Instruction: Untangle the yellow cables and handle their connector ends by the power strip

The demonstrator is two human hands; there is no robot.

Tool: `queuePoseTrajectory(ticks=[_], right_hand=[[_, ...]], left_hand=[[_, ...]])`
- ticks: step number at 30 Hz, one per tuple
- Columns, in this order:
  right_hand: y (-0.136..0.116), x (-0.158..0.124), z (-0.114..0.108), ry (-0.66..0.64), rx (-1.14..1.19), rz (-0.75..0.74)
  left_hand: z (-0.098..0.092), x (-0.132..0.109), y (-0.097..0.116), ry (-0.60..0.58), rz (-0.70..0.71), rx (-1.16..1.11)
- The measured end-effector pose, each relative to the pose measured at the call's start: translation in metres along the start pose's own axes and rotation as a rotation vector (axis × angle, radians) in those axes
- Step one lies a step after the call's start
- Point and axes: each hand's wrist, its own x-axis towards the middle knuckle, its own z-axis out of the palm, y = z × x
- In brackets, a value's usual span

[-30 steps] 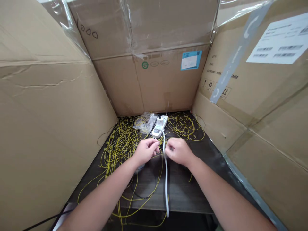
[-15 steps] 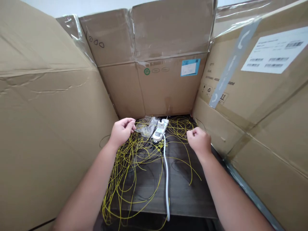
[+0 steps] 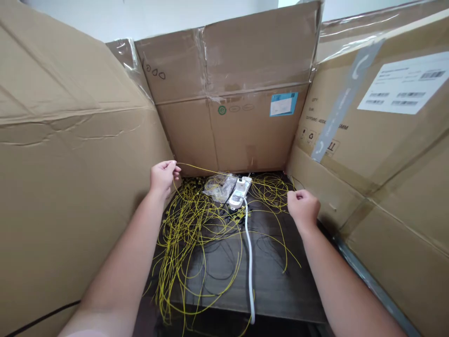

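Note:
My left hand point(image 3: 163, 177) is raised at the left, fingers pinched on a thin yellow cable point(image 3: 199, 169) that stretches tight across to my right hand point(image 3: 303, 206), which is closed in a fist on its other end. Below them a tangle of yellow cables point(image 3: 191, 224) lies spread on a dark table point(image 3: 270, 281). A white power strip point(image 3: 240, 193) sits at the back, and its white cord point(image 3: 250, 262) runs toward me over the table's front edge.
Tall cardboard boxes wall the table in: one on the left point(image 3: 70, 187), one at the back point(image 3: 238, 117), one on the right point(image 3: 386, 140). A crumpled clear plastic bag point(image 3: 219, 186) lies beside the power strip. Thin black wires lie among the yellow ones.
My hands were together at the table's middle; they have pulled apart and risen, left hand up-left, right hand right, drawing one yellow cable taut between them. The view has tilted upward.

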Motion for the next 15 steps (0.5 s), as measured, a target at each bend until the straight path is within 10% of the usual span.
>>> queuePoseTrajectory(ticks=[4,8,15], right_hand=[[-0.007,-0.004,0.002,-0.131,0.242,0.074],[-0.036,-0.025,-0.01,-0.425,0.595,-0.24],[-0.078,-0.064,-0.038,-0.925,0.811,-0.46]], left_hand=[[0.009,-0.016,0.032,-0.018,0.114,-0.096],[0.04,-0.068,0.056,-0.268,0.177,-0.038],[0.091,-0.146,0.027,-0.77,0.364,0.295]])
